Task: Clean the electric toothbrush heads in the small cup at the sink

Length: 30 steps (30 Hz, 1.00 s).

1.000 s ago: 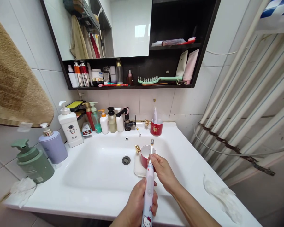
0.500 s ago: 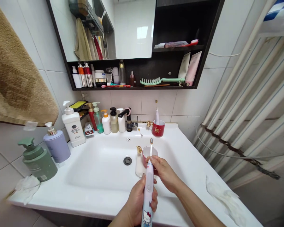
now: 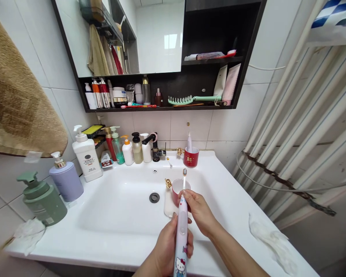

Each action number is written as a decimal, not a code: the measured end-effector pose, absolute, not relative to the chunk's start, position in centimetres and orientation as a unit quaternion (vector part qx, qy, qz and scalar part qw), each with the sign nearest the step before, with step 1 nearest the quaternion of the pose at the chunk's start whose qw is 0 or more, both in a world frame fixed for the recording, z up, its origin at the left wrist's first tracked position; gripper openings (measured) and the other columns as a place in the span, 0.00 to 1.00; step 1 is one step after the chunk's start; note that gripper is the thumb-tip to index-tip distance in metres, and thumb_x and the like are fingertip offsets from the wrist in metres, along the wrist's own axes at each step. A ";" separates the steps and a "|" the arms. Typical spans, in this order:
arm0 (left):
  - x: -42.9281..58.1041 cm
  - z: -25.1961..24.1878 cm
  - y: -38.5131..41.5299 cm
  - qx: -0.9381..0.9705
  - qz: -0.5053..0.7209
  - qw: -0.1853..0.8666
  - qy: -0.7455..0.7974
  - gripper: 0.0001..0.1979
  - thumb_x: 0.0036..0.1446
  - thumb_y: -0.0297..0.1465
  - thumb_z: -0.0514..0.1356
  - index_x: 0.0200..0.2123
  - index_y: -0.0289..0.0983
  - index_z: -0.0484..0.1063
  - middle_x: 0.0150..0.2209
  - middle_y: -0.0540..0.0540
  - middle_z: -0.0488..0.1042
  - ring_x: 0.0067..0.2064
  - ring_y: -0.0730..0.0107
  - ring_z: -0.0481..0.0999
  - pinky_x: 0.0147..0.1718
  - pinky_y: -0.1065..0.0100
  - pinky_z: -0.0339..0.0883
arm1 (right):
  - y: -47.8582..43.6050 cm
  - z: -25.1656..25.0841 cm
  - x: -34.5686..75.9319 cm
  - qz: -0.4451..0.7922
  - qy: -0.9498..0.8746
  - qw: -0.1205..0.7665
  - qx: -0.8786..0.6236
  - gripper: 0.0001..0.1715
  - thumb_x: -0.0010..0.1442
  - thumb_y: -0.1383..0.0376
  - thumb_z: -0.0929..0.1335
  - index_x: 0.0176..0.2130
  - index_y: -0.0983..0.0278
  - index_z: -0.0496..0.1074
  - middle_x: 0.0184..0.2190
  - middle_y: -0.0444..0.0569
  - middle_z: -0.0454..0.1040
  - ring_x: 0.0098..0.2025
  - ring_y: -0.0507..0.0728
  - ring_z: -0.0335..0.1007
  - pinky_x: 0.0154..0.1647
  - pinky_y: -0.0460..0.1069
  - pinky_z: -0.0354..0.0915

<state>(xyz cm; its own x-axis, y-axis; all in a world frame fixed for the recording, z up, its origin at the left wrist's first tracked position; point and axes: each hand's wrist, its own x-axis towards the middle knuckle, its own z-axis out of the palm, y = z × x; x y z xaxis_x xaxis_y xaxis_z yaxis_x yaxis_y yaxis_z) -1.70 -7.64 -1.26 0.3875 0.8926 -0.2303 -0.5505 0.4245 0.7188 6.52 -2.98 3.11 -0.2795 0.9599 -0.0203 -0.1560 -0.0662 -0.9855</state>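
Note:
An electric toothbrush with a pale pink handle and a cartoon cat near its base points away from me, bristles up, over the front of the sink. My left hand is wrapped round the handle. With thumb and fingers, my right hand pinches the neck where the brush head joins the handle. Just beyond, partly hidden by my right hand, a red cup with a gold ornamental handle stands in the basin. Beside it lies a white soap-like block, partly covered by the hands and cup.
A white sink has a black faucet at the back. Several pump bottles line its left and rear edge. Another red cup holds a slim pale item. Crumpled tissue lies at right, below pipes. A dark cabinet hangs above.
The view has shifted slightly, so the surroundings sit a little further left. Both hands keep the same hold on the toothbrush.

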 end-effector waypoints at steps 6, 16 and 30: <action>-1.6 -1.7 -7.7 0.288 0.449 0.791 0.300 0.25 0.42 0.50 0.40 0.26 0.34 0.58 0.12 0.54 0.59 0.11 0.82 0.57 0.12 0.76 0.44 | -2.4 3.7 7.4 0.612 -0.512 0.475 -0.371 0.17 0.47 0.54 0.58 0.22 0.66 0.60 0.17 0.41 0.60 0.18 0.46 0.53 0.18 0.42 0.52; -1.6 -2.2 -8.1 0.304 0.489 0.772 0.270 0.23 0.43 0.49 0.39 0.27 0.34 0.58 0.12 0.54 0.60 0.10 0.82 0.58 0.11 0.77 0.42 | -2.9 4.4 6.8 0.588 -0.536 0.463 -0.390 0.18 0.46 0.53 0.58 0.20 0.66 0.60 0.15 0.40 0.58 0.17 0.46 0.53 0.18 0.43 0.51; -1.5 -2.1 -8.3 0.300 0.495 0.771 0.266 0.24 0.43 0.50 0.39 0.26 0.34 0.58 0.11 0.53 0.61 0.10 0.81 0.59 0.09 0.77 0.44 | -3.1 4.2 6.6 0.629 -0.525 0.466 -0.335 0.17 0.48 0.55 0.57 0.22 0.66 0.60 0.17 0.42 0.61 0.18 0.46 0.55 0.16 0.42 0.51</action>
<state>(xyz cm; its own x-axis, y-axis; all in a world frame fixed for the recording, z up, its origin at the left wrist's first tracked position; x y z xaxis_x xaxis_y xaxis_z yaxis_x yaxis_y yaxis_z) -1.50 -8.30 -2.14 0.3688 0.9226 -0.1130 -0.6041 0.3303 0.7252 6.63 -3.15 4.20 -0.3420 0.9373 0.0672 -0.2337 -0.0156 -0.9722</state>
